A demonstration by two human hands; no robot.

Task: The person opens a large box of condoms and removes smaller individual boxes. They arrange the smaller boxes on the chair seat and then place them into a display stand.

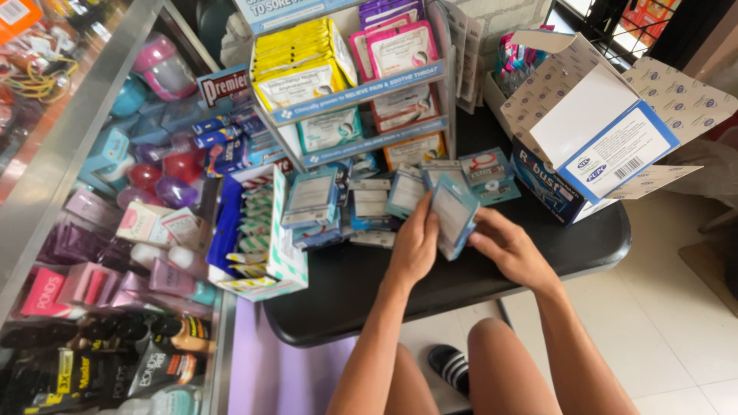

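Held thing: a small teal-and-white packet (pixel 453 215), flat and rectangular, held tilted on edge above the near part of the black desk (pixel 430 284)
Left hand (pixel 415 246): fingers curled up along the packet's left face and edge, closed lightly on it; the fingertips themselves are hidden behind the packet
Right hand (pixel 503 246): fingers bent in from the right, thumb and forefinger pinching the packet's lower right edge
Weight: judged very light, since a fingertip pinch carries it and neither wrist looks braced
Stiffness: looks like thin card or a sealed sachet pack; probably stiff enough to stay flat but easy to crease or dent if squeezed across the faces
Surface: glossy print, likely a little slippery, so a pinch on the bare face could slide
Where to take hold: best by the two long edges or opposite corners, thumb on one face and fingers on the other
Fragility: no sign of anything breakable; the corners are the weak spot
Neighbours: a row of similar teal packets (pixel 369 204) lies on the desk just beyond the hands, close enough to be knocked
Behind: a tiered display rack (pixel 361 100) of yellow, pink and orange sachets
Right side: an open white-and-blue carton (pixel 592 138) with flaps raised, apart from the hands
Left side: a striped open box (pixel 261 238) at the desk edge
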